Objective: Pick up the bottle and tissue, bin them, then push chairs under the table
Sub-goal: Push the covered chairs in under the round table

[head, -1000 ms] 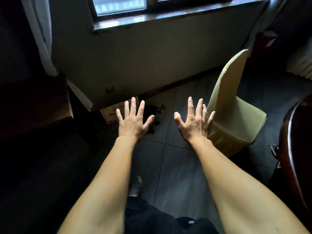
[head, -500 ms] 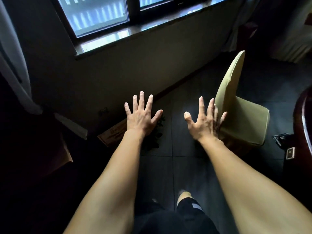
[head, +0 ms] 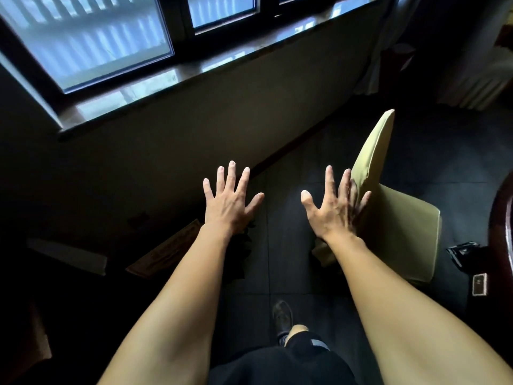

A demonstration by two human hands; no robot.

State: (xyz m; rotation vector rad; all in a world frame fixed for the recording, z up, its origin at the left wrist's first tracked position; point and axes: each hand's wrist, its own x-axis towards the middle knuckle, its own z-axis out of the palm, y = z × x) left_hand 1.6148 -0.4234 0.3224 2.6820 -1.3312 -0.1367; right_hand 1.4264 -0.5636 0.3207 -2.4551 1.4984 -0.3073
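Observation:
Both arms stretch forward over a dark tiled floor. My left hand is spread flat with fingers apart and holds nothing. Just as spread and bare, my right hand overlaps the left edge of the backrest of a chair in a yellow-green cover; whether it touches the chair I cannot tell. The chair stands at the right, its seat facing a dark round table at the right edge. No bottle, tissue or bin is visible.
A window and sill run along the far wall. A flat cardboard piece and a dark leafy plant lie on the floor under my left arm. Small dark items lie by the table. My shoe shows below.
The view has swung right and tilted up, showing more of the window. The chair now sits closer to my right hand. Both hands stay spread and bare.

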